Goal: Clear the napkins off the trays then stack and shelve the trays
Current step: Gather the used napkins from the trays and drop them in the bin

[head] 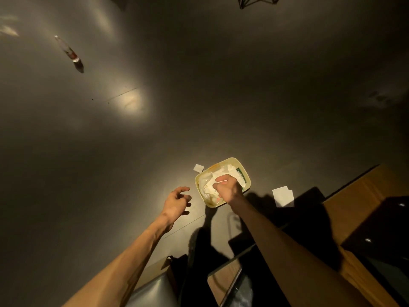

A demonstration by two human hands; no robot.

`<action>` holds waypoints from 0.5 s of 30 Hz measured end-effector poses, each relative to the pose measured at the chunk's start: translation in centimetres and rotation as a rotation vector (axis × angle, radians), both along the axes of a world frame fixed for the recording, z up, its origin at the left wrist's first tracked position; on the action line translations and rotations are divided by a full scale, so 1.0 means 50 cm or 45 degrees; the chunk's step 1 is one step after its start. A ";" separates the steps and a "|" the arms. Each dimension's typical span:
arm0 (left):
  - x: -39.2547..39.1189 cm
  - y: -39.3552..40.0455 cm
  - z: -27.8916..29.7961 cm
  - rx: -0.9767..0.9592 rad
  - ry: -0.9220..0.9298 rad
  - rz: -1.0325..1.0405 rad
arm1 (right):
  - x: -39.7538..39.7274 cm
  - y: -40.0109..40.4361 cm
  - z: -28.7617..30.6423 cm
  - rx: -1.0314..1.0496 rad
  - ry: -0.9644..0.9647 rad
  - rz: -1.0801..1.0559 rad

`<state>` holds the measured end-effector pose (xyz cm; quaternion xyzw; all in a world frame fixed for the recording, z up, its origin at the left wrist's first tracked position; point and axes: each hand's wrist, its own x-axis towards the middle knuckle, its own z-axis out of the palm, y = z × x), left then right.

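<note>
One crumpled napkin wad (211, 187) in my right hand (228, 188), fist closed over the bin (242, 166). Soft, light; pinch anywhere. Left hand (177, 202) open, empty.

Single head-worn wide-angle view, steeply downward at floor (155, 140), hands close below.

bin (235, 161): pale yellow-cream rim, under right hand (228, 189)
napkins (210, 187) in bin: white, crumpled; green-edged bit just past the right hand
loose napkin (283, 197): white, plain, right of right hand
small napkin (198, 168): white, betw. hands, further out
floor (199, 85): dark grey-brown, w/ pale glare patch beyond left hand (177, 203)
</note>
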<state>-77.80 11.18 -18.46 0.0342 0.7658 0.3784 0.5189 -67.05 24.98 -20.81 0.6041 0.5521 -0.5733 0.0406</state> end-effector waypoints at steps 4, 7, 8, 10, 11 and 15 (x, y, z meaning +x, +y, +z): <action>-0.066 0.010 -0.062 0.004 -0.017 -0.021 | -0.070 -0.002 -0.070 0.094 -0.104 0.135; -0.134 0.027 -0.155 0.010 -0.015 -0.040 | -0.146 0.002 -0.173 0.127 -0.138 0.235; -0.158 0.034 -0.195 0.015 -0.016 -0.037 | -0.173 0.003 -0.217 0.139 -0.132 0.270; -0.208 0.042 -0.289 0.015 -0.014 -0.037 | -0.231 0.001 -0.319 0.162 -0.145 0.343; -0.230 0.043 -0.337 0.003 -0.019 -0.037 | -0.259 -0.002 -0.372 0.173 -0.155 0.370; -0.299 0.033 -0.530 -0.027 -0.088 0.007 | -0.348 -0.028 -0.590 0.230 -0.258 0.402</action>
